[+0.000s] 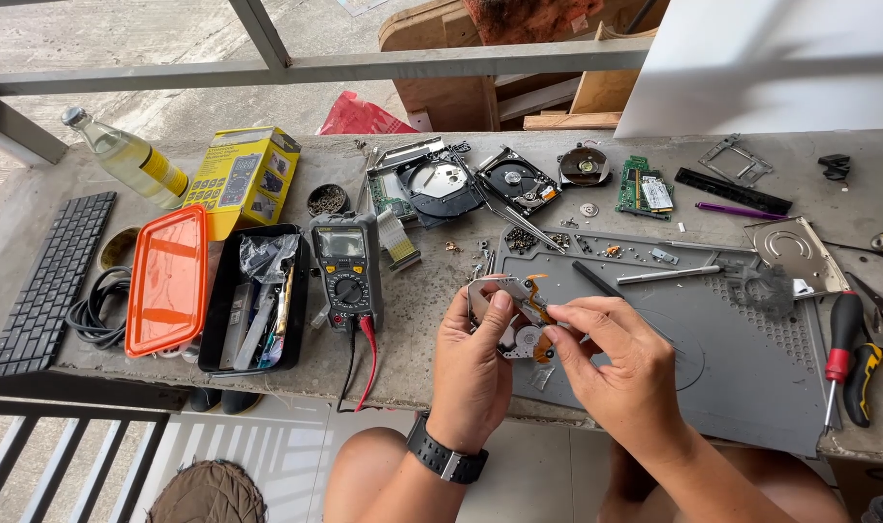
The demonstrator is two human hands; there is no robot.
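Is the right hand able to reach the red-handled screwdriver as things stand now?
Probably yes, once freed. The right hand is pinching the small drive part with the left hand. The red-handled screwdriver lies uncovered on its side, only grey mat between.

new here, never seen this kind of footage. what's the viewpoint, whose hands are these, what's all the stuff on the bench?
There is one picture, from a camera worn on a person's head, looking down at their own bare hands; no robot is involved. The left hand, with a black wristwatch, and the right hand together hold a small metal part with an orange flex strip over a grey work mat. On the concrete bench lie opened hard drives, a multimeter with red and black leads, a black tool tray beside its orange lid, a keyboard, a glass bottle, a red-handled screwdriver and loose screws.
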